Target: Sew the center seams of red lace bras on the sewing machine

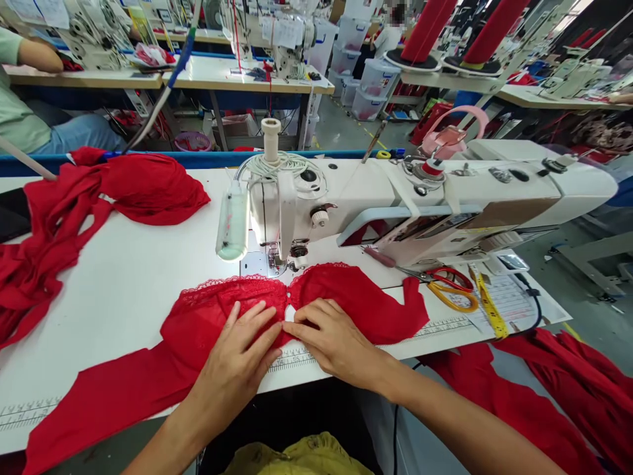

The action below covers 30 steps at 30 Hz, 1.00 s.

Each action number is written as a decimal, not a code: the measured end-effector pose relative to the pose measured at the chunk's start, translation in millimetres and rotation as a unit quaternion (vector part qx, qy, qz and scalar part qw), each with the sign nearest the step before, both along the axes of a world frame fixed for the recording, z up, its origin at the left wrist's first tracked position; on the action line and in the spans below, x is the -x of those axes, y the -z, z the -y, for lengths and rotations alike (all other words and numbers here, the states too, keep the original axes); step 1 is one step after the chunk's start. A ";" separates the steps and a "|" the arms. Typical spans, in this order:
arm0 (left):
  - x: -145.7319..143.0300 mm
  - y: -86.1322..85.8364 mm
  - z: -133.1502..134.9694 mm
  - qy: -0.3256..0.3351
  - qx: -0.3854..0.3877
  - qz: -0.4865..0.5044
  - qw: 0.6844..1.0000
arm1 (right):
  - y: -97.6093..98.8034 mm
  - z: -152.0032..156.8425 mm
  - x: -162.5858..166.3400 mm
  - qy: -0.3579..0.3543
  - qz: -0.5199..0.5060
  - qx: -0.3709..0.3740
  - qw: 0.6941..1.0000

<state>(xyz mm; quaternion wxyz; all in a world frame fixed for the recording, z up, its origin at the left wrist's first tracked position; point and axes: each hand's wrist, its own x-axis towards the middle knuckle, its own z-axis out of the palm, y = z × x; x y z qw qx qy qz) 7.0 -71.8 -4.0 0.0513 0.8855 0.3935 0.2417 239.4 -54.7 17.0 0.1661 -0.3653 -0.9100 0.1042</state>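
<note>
The left hand (237,359) and right hand (332,340) lay flat, fingers spread, pressing the centre of the red lace bra (356,293) onto the tabletop (138,264), just before the sewing machine's (395,191) presser foot (277,260). This looked like lining-up. Feeding it under would call for keeping the centre seam flat and straight.

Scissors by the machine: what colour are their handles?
The scissors have one red handle and one yellow; head view.
</note>
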 end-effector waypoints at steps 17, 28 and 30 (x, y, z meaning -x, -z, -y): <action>-4.6 0.9 -4.4 -0.007 -0.047 -0.043 0.998 | 6.4 -3.4 -17.1 0.098 -0.071 -0.006 0.993; -20.8 -13.8 -19.9 -0.016 0.022 0.108 0.994 | -4.5 -23.2 -12.3 0.003 -0.096 -0.011 0.995; -19.6 -6.6 -21.5 -0.028 0.038 0.063 0.997 | -0.8 -23.9 -10.1 0.022 -0.068 -0.010 0.997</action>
